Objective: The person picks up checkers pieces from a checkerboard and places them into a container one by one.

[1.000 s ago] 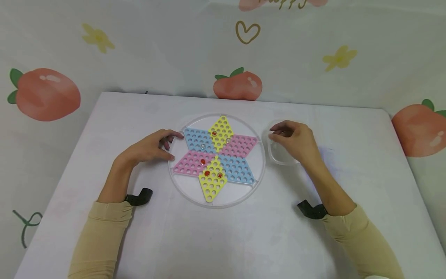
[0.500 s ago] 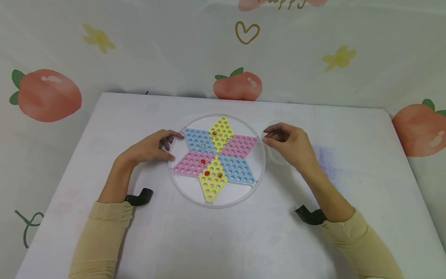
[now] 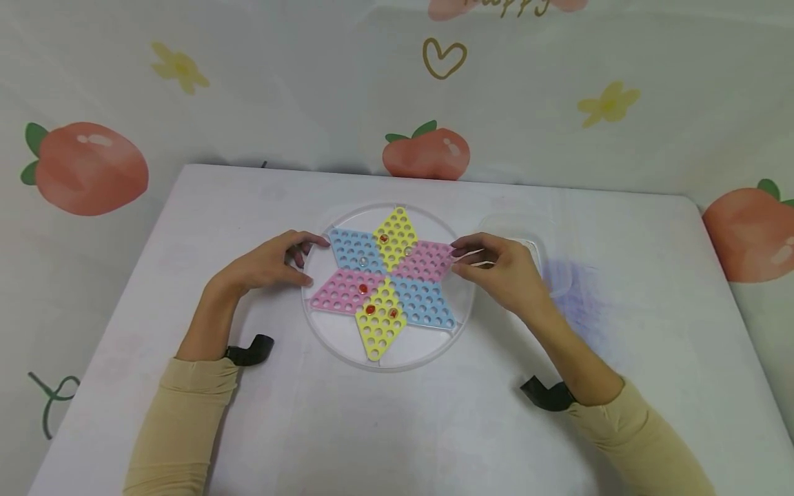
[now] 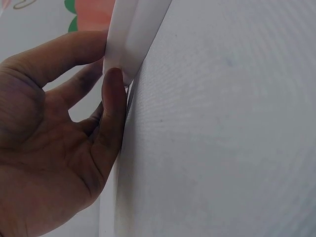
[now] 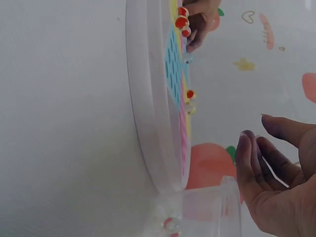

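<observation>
A round Chinese checkers board point(image 3: 335, 348) with yellow, pink and blue star points lies mid-table, bearing several red and clear marbles. My left hand point(image 3: 267, 262) holds its left rim. In the left wrist view, the thumb point(image 4: 114, 94) and bent fingers rest against the white edge. Over the board's right rim, by a pink point, hovers my right hand point(image 3: 499, 269). The right wrist view shows a gap between its thumb and fingertips, with nothing visible there. Behind that hand stands a clear plastic box point(image 3: 533, 248), partly hidden; a red-and-clear marble point(image 5: 172, 225) shows inside it.
The white table point(image 3: 397, 441) stretches around the board. Behind it hangs a pale backdrop point(image 3: 298, 83) printed with peaches and flowers. A purple smudge point(image 3: 577, 296) marks the table to the right. Black wrist-camera mounts point(image 3: 251, 350) jut out below both wrists.
My right hand has moved left and slightly towards me, from above the clear box to the board's right rim. My left hand and the marbles on the board stay put.
</observation>
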Motion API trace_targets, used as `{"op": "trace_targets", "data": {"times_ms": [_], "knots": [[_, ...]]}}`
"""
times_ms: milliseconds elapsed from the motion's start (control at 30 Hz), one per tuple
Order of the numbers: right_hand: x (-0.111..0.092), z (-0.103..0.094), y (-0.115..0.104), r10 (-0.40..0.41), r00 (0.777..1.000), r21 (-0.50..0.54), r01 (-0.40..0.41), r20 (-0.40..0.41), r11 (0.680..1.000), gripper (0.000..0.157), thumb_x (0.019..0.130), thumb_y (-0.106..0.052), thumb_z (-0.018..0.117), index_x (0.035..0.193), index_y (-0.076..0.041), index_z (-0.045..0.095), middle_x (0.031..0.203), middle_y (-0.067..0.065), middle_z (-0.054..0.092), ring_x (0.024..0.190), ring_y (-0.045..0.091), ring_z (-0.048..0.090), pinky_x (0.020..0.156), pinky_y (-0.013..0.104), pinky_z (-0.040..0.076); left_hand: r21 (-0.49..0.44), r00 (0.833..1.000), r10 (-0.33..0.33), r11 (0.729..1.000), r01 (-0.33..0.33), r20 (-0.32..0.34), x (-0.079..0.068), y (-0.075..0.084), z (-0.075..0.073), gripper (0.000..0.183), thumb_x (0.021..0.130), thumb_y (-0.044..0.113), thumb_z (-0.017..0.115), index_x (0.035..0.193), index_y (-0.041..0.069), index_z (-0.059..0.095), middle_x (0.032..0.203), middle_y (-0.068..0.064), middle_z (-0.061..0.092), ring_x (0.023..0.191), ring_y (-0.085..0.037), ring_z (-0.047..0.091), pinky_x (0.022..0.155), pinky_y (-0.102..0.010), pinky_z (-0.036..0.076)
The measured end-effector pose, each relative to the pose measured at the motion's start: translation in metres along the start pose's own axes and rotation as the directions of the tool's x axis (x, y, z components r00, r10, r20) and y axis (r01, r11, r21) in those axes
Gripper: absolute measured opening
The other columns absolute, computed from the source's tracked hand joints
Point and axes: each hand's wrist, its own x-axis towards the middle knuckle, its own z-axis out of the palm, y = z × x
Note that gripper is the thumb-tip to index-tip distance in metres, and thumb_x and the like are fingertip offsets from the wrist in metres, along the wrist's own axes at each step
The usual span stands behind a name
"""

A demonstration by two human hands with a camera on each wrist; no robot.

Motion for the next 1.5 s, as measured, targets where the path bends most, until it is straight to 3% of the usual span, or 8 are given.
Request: {"op": "trace_targets", "data": {"times_ms": [333, 633, 1000, 1333, 1500], "knots": [[-0.005, 0.016, -0.003, -0.032, 0.998, 0.006, 0.032, 0.055, 0.999, 0.034, 0.082, -0.013, 0.081, 0.114, -0.007, 0.071, 0.104, 0.005, 0.072, 0.089, 0.015, 0.068, 0.079, 0.026, 0.054, 0.005, 1.000, -0.014, 1.000, 0.014, -0.003, 0.000, 0.002, 0.000, 0.067, 0.077, 0.004, 0.083, 0.138, 0.009, 0.055, 0.111, -0.013, 0.048, 0.099, -0.024, 0.044, 0.081, -0.030, 0.038], [-0.006, 0.027, -0.002, -0.102, 0.989, 0.049, 0.097, 0.112, 0.994, 0.029, 0.082, -0.006, 0.080, 0.109, -0.005, 0.072, 0.103, 0.012, 0.071, 0.088, 0.018, 0.068, 0.083, 0.036, 0.055, 0.003, 1.000, -0.012, 1.000, 0.012, -0.005, 0.000, 0.001, 0.000, 0.067, 0.077, 0.005, 0.083, 0.137, 0.010, 0.056, 0.110, -0.013, 0.048, 0.099, -0.024, 0.045, 0.082, -0.031, 0.038], [-0.008, 0.043, -0.001, -0.165, 0.971, 0.023, 0.163, 0.171, 0.986, 0.026, 0.081, -0.007, 0.081, 0.106, -0.007, 0.073, 0.100, 0.006, 0.072, 0.086, 0.016, 0.065, 0.081, 0.035, 0.053, 0.026, 1.000, -0.019, 0.999, 0.020, -0.009, 0.002, -0.003, 0.000, 0.066, 0.077, 0.004, 0.081, 0.137, 0.012, 0.056, 0.110, -0.013, 0.048, 0.098, -0.025, 0.045, 0.082, -0.031, 0.039], [-0.008, 0.056, 0.000, -0.134, 0.971, -0.024, 0.142, 0.200, 0.990, 0.025, 0.080, -0.009, 0.082, 0.104, -0.011, 0.073, 0.099, 0.001, 0.073, 0.096, 0.016, 0.067, 0.091, 0.039, 0.050, 0.008, 0.999, -0.034, 0.999, 0.034, -0.005, 0.001, 0.002, 0.000, 0.068, 0.077, 0.005, 0.082, 0.139, 0.010, 0.054, 0.114, -0.013, 0.048, 0.099, -0.025, 0.045, 0.082, -0.032, 0.039], [-0.008, 0.061, 0.001, -0.140, 0.965, -0.059, 0.156, 0.222, 0.986, 0.026, 0.080, -0.009, 0.082, 0.104, -0.010, 0.074, 0.099, 0.001, 0.072, 0.091, 0.015, 0.066, 0.085, 0.035, 0.053, 0.002, 0.999, -0.042, 0.999, 0.042, 0.003, 0.002, 0.001, 0.000, 0.067, 0.078, 0.005, 0.081, 0.139, 0.010, 0.054, 0.117, -0.013, 0.046, 0.099, -0.025, 0.045, 0.080, -0.031, 0.041]]}}
